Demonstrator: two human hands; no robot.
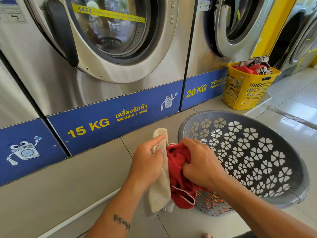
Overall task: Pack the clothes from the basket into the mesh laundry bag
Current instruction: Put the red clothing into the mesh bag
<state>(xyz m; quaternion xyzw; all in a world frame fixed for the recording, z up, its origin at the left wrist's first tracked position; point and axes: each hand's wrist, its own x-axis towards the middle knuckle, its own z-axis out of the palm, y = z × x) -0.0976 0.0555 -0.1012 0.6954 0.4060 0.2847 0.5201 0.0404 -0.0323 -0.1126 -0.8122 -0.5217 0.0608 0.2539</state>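
Note:
A cream mesh laundry bag (160,191) hangs in front of me, and my left hand (147,162) grips its upper edge. A red garment (180,172) with white trim is bunched at the bag's mouth, part of it hanging down outside. My right hand (200,162) is closed on the top of that garment, right beside my left hand. Just to the right stands a grey round basket (281,134) with flower-shaped holes, tilted towards me; its inside looks bare, and something orange shows through its lower wall.
Steel washers marked 15 KG (89,127) and 20 KG (196,91) stand on a tiled step at the back. A yellow basket (247,90) heaped with red and patterned clothes sits on the step at the right. Pale floor tiles lie to the right.

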